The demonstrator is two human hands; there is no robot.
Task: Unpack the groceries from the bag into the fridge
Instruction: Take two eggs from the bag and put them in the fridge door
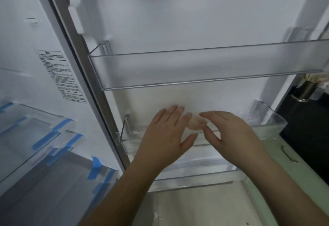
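Observation:
The fridge door stands open in front of me, with a clear upper door shelf [204, 69] and a clear lower door bin [270, 124]. A pale pinkish round item [196, 123], blurred, sits in the lower bin between my hands. My left hand [169, 136] is spread flat over the bin's left part, fingertips by the item. My right hand [229, 131] reaches in from the right, its thumb and fingers apart, close to the item. Neither hand clearly grips it. No grocery bag is in view.
To the left lies the fridge interior with glass shelves and drawers [44, 145] taped with blue tape, plus a label sticker [60, 76] on the wall. A dark counter with a metal object [306, 90] stands at the right. A pale green cabinet front [293, 163] is below.

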